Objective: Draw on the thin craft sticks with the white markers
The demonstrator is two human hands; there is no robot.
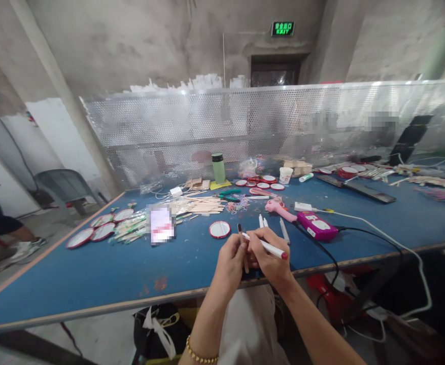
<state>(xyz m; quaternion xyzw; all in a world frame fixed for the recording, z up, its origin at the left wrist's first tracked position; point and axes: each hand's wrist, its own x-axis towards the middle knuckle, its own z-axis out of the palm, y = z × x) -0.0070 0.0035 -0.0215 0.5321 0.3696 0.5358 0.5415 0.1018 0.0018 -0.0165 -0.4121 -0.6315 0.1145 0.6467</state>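
Left hand (230, 259) pinches a wooden stick (246, 264), dark end up. Right hand (271, 259) grips a white marker (268, 246) with a red end, slanted, its other end up by the stick's dark part; can't tell if it touches. Both hands close together at the near edge of the blue surface (104, 279), stick between them.

Just beyond the hands: round white disc (219, 229) with red rim, lying flat. Two white pens (263, 221) just behind the right hand, a grey pen (284, 232) to their right. Further right, a pink tool (279, 209) and a magenta box (316, 226) with a black cable. Left of the disc: phone (162, 225), screen lit and blurred, then a group of red-rimmed discs (102, 231). Behind: pile of bare sticks (206, 205), green-handled pliers (229, 192), green bottle (218, 170), paper cup (285, 176).
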